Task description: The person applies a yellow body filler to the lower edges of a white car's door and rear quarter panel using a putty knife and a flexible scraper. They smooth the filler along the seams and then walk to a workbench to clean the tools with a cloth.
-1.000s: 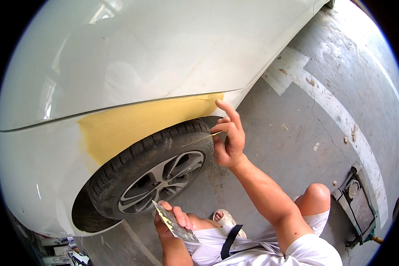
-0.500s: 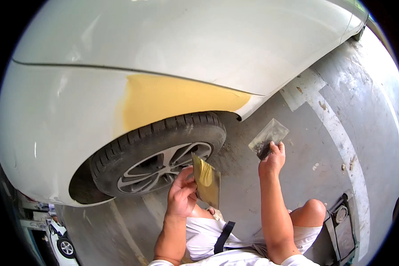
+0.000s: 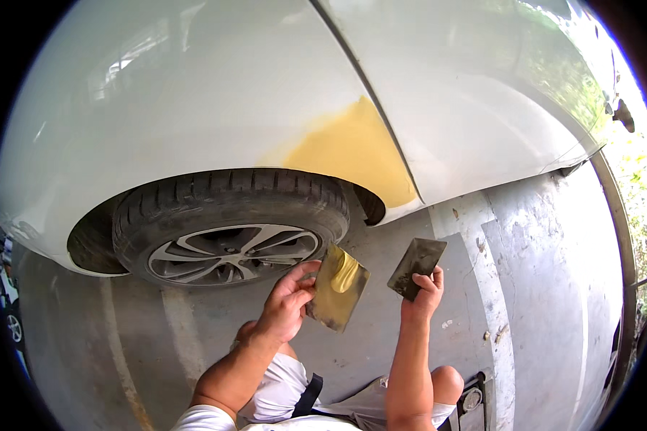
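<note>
My left hand (image 3: 289,300) is closed on a thin rectangular plate (image 3: 327,302) that carries a thick smear of yellow paste (image 3: 343,271). Just right of it, my right hand (image 3: 425,294) grips a dark rectangular metal scraper (image 3: 417,260) by its lower end. Both blades are apart and held below the white car's wheel arch. The car body (image 3: 194,93) has a patch of smooth yellow filler (image 3: 359,151) above and behind the arch, ending along a dark panel seam. The wheel (image 3: 230,255), with a black tyre and silver-and-dark spokes, sits left of the hands.
The grey floor (image 3: 366,345) has worn white and faded stripes. A wheeled low object (image 3: 473,402) lies by my right knee, partly hidden. Another car's wheel (image 3: 14,327) shows at the far left. A dark edge and bright foliage (image 3: 640,187) are at the right.
My right hand has dropped from beside the yellow patch, its scraper now face-up. My left hand's plate has risen and turned to show the paste. The view has swung, so the car appears rotated.
</note>
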Motion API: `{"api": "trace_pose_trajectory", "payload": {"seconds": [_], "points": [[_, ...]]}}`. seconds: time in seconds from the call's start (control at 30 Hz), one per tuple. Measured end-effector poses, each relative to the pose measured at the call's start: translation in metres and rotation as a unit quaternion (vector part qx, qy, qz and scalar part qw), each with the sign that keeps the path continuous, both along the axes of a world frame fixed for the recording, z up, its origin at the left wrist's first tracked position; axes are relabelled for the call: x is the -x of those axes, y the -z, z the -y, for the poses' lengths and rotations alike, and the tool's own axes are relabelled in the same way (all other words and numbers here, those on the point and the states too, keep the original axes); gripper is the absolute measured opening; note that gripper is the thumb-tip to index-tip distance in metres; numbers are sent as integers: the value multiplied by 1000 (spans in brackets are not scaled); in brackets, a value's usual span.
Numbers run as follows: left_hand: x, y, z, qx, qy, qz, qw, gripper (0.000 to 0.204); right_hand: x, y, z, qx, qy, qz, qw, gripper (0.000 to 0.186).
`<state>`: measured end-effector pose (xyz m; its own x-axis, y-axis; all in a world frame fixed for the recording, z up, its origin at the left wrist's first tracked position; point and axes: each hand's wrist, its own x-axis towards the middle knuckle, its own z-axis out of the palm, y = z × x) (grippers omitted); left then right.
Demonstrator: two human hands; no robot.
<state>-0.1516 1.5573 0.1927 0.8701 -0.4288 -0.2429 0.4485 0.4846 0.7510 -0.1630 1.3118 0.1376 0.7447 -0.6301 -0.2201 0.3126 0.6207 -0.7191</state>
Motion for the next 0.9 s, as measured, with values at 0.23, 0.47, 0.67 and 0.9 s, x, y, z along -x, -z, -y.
{"api": "trace_pose_trajectory", "payload": {"seconds": [0.23,0.47,0.67,0.9], "points": [[5,-5,0,-14,-5,18,1000,49,5,-45,-14,181,-9,-19,983,55],[8,-10,-10,-4,-3,39,999,52,10,-69,-21,268,-5,-43,962,55],[12,-18,-10,17,-35,39,998,51,11,-67,-22,218,-17,-33,975,51],[12,-15,-11,11,-34,28,999,51,12,-50,-17,185,-16,-47,981,53]]}}
